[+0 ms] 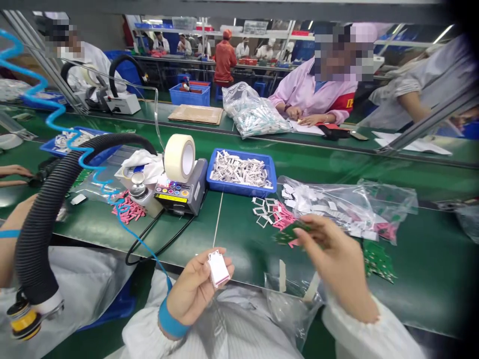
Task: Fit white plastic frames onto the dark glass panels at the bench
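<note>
In my left hand (190, 286), which wears a blue wrist strap, is a small white rectangular plastic piece (219, 269) with a pink strip along its lower edge; thumb and fingers close on it. My right hand (335, 259) pinches a green circuit board (292, 233), slightly blurred, over the bench. Just beyond that board lie loose white plastic frames (264, 212) and a heap of pink plastic strips (283, 215). More green circuit boards (378, 262) lie to the right of my right hand, partly hidden by it.
A blue tray (275, 172) of white frames stands beside a tape dispenser (183, 199) carrying a tape roll (172, 157). Plastic bags (392, 199) spread at right. A black hose (41, 234) and coiled blue cord (56, 107) cross the left. Co-workers sit opposite and at left.
</note>
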The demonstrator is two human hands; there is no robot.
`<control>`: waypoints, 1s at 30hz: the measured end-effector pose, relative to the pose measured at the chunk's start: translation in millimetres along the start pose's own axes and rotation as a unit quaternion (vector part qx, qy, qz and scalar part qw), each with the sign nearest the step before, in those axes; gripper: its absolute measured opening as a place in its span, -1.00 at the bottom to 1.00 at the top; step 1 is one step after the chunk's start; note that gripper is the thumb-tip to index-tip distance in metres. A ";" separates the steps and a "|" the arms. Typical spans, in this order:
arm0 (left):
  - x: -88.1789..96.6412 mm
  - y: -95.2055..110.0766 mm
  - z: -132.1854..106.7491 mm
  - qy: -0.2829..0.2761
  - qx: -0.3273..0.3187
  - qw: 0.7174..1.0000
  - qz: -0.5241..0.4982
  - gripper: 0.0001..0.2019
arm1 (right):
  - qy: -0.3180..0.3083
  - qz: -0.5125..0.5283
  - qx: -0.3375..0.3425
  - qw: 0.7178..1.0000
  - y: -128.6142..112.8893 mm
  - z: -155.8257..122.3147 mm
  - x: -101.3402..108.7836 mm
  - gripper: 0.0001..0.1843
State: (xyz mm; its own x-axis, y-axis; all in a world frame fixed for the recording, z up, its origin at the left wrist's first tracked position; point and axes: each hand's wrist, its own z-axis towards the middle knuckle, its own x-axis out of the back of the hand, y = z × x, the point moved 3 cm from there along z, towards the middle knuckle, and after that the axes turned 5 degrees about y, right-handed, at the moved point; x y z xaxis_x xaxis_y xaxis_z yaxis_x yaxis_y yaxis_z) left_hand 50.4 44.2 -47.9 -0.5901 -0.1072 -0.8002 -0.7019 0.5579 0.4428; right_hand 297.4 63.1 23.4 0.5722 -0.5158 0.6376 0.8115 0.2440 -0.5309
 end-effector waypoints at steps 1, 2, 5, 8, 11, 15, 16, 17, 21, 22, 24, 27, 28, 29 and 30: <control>-1.4 1.4 -0.4 -0.003 -0.009 1.000 0.003 -0.66 | 0.019 0.032 0.068 0.997 -29.1 -2.0 -7.5 -0.88; -2.7 3.1 -1.1 -0.005 -0.021 1.000 0.006 -0.67 | 0.025 0.054 0.149 0.987 -55.6 -6.6 -16.6 -0.81; -5.4 10.4 -5.4 -0.002 -0.064 0.998 0.017 -0.68 | -0.001 0.141 0.277 0.951 -103.1 -25.1 -45.8 -0.73; -4.4 19.0 -11.1 0.012 -0.096 0.995 0.035 -0.69 | -0.014 0.197 0.305 0.932 -113.8 -34.8 -66.5 -0.77; 0.0 26.4 -15.8 0.033 -0.118 0.991 0.049 -0.68 | -0.027 0.216 0.326 0.920 -114.4 -34.4 -75.6 -0.80; 7.5 32.6 -20.0 0.049 -0.138 0.987 0.058 -0.67 | -0.055 0.238 0.328 0.912 -118.0 -28.4 -79.3 -0.80; 9.4 33.6 -20.7 0.054 -0.144 0.986 0.056 -0.68 | -0.065 0.240 0.330 0.911 -119.6 -27.4 -80.4 -0.81; 11.1 34.3 -21.3 0.058 -0.150 0.986 0.052 -0.68 | -0.076 0.242 0.331 0.909 -121.1 -26.7 -81.7 -0.82; 14.7 33.4 -21.2 0.072 -0.158 0.984 0.039 -0.67 | -0.090 0.241 0.271 0.927 -125.3 -24.9 -87.9 -0.75; 14.4 32.2 -20.2 0.077 -0.156 0.984 0.040 -0.67 | -0.086 0.240 0.246 0.935 -126.2 -24.8 -89.0 -0.75; 11.8 28.8 -16.6 0.082 -0.152 0.984 0.039 -0.66 | -0.081 0.235 0.211 0.945 -128.4 -25.1 -89.9 -0.81; 3.1 23.6 -7.3 0.067 -0.142 0.987 0.039 -0.62 | -0.079 0.224 0.189 0.953 -127.7 -21.6 -84.9 -0.92; -0.3 22.9 -3.7 0.057 -0.143 0.987 0.040 -0.59 | -0.080 0.219 0.186 0.954 -124.5 -17.5 -81.1 -0.94; -3.5 23.1 0.0 0.046 -0.146 0.987 0.041 -0.56 | -0.082 0.212 0.186 0.956 -118.9 -11.2 -76.0 -0.96; -5.7 24.0 3.5 0.038 -0.148 0.987 0.044 -0.55 | -0.081 0.199 0.187 0.959 -110.4 -2.3 -69.7 -0.96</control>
State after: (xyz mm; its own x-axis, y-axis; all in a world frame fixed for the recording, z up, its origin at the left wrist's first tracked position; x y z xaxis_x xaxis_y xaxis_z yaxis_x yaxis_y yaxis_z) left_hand 38.3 61.1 -34.2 -0.6748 -0.1364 -0.7253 -0.7253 0.3042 0.6175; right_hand 167.7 70.2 36.3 0.8313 -0.1932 0.5212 0.4935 0.6880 -0.5321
